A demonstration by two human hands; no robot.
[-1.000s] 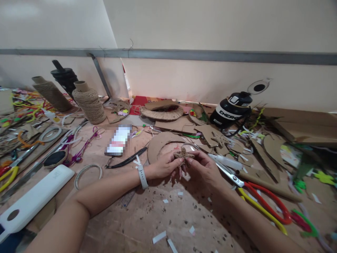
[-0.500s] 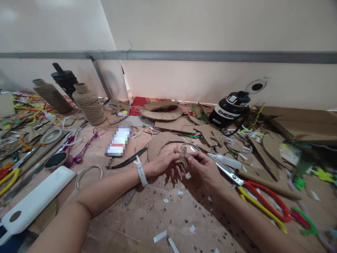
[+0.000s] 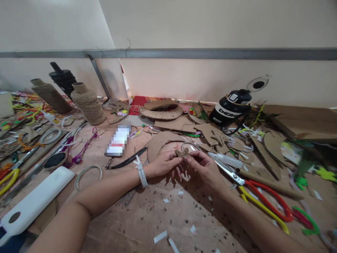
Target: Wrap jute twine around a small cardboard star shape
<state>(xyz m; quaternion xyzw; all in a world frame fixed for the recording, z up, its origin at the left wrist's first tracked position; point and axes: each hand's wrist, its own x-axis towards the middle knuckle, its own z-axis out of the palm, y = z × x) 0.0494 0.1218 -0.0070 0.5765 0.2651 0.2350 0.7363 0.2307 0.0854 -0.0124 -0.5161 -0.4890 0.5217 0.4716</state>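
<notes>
A small brown twine piece, shaped like a star or butterfly [image 3: 183, 154], is held up between both hands over the table. My left hand [image 3: 165, 164], with a white band at the wrist, pinches its left side. Fingers of my right hand [image 3: 202, 166] grip its right side. Loose twine ends dangle below it. Behind the hands lies a cardboard ring [image 3: 155, 144], partly covered by them. Scissors with red and yellow handles [image 3: 237, 178] and a white glue bottle [image 3: 228, 160] rest just right of my right hand.
Twine spools [image 3: 88, 105] and a black bottle [image 3: 221, 109] stand at the back. A phone [image 3: 118, 140], a black strap [image 3: 129, 159] and a white handheld device [image 3: 39, 202] lie at left. Cardboard scraps [image 3: 275, 147] crowd the right. Paper bits [image 3: 160, 237] dot the front.
The twine piece has turned so its shape shows more plainly, and my left fingers have shifted to pinch its lower left. The view has moved very slightly.
</notes>
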